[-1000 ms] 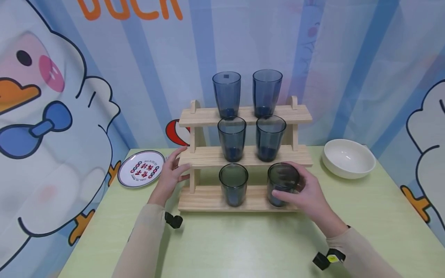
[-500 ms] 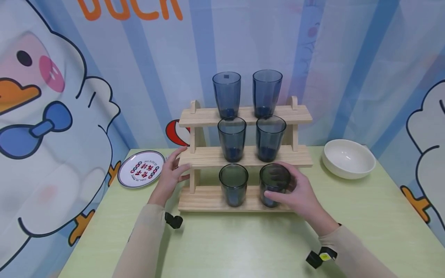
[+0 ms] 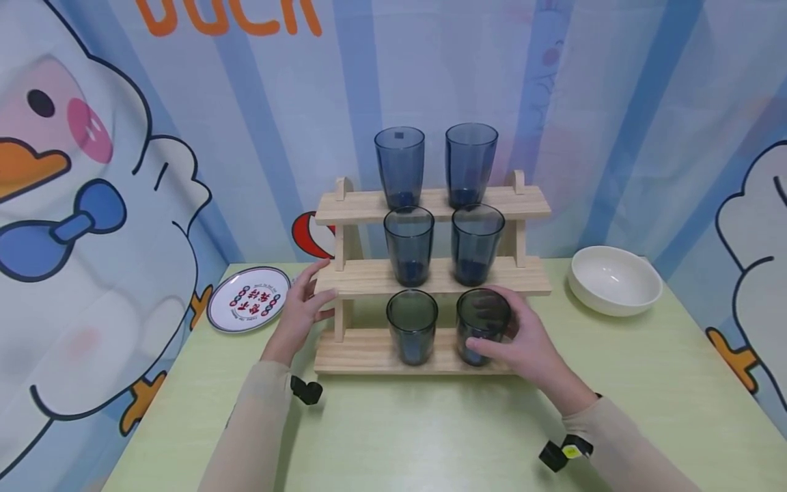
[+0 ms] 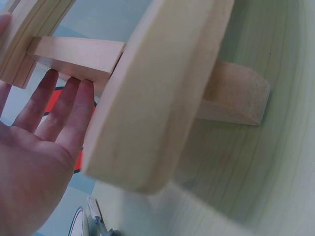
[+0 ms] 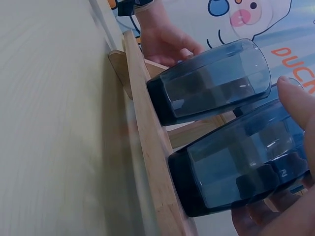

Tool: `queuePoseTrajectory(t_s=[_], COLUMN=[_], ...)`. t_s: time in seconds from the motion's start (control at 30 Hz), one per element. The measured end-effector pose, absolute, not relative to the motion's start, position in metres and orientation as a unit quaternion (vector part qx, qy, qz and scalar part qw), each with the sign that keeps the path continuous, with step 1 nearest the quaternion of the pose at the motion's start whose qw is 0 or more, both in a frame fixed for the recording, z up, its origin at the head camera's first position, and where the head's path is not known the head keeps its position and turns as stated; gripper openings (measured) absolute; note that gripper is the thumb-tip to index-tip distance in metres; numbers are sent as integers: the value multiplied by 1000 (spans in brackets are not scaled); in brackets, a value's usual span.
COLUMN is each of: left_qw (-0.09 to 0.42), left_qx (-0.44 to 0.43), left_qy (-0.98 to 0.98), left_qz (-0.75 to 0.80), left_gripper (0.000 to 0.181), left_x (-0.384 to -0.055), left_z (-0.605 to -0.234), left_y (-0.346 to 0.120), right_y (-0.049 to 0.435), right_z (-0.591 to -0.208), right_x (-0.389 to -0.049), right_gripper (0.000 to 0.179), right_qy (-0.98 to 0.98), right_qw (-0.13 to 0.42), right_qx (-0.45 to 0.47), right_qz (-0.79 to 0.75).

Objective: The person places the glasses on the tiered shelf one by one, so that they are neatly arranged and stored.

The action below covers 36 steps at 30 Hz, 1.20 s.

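A three-step wooden display rack [image 3: 375, 277] carries smoky blue glass tumblers, two to a step. My right hand [image 3: 522, 342] grips the tumbler [image 3: 476, 321] at the right of the bottom step, thumb on the near side and fingers round the far side. In the right wrist view, that tumbler's dark base [image 5: 187, 189] sits at the bottom board. Beside it, a little apart, stands the left tumbler [image 3: 412, 328] of that step. My left hand [image 3: 299, 314] holds the rack's left end at the middle board; in the left wrist view, several fingers [image 4: 64, 110] touch the wooden upright [image 4: 78, 54].
Left of the rack lies a round white plate [image 3: 249, 299] with red characters and a dark rim. A white bowl [image 3: 615, 280] stands at the back right of the pale green table [image 3: 424, 437]. Behind hangs a blue striped curtain [image 3: 277, 137] with cartoon ducks.
My right hand has shifted the bottom right tumbler leftward along the step, closer to its neighbour, mostly in the first half second. My left hand has stayed on the rack.
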<state>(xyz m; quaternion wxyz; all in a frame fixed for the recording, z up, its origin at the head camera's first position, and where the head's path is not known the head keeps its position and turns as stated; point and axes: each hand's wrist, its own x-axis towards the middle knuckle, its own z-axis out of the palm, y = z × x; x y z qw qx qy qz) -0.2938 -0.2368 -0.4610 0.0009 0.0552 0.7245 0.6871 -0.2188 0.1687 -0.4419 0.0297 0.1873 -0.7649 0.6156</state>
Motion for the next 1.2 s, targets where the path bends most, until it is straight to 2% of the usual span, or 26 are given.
queuePoseTrajectory(t_s=[0.3, 0.57, 0.73, 0.9, 1.2], left_qw=[-1, 4, 16, 25, 24], left_qx=[58, 58, 60, 64, 63], left_qy=[723, 723, 726, 730, 755], left_qz=[688, 688, 685, 680, 652], left_gripper=[68, 67, 69, 70, 73], left_x=[-294, -293, -294, -295, -294], left_z=[-461, -461, -458, -454, -439], left_y=[-239, -237, -237, -237, -247], right_y=[165, 173, 191, 217, 264], right_z=[-443, -442, -439, -434, -419], right_x=[-218, -217, -216, -210, -207], right_gripper=[79, 83, 85, 78, 68], right_qy=[-770, -784, -792, -781, -806], right_qw=[47, 35, 37, 46, 94], right_qx=[191, 190, 187, 212, 202], right_qz=[607, 590, 580, 586, 548])
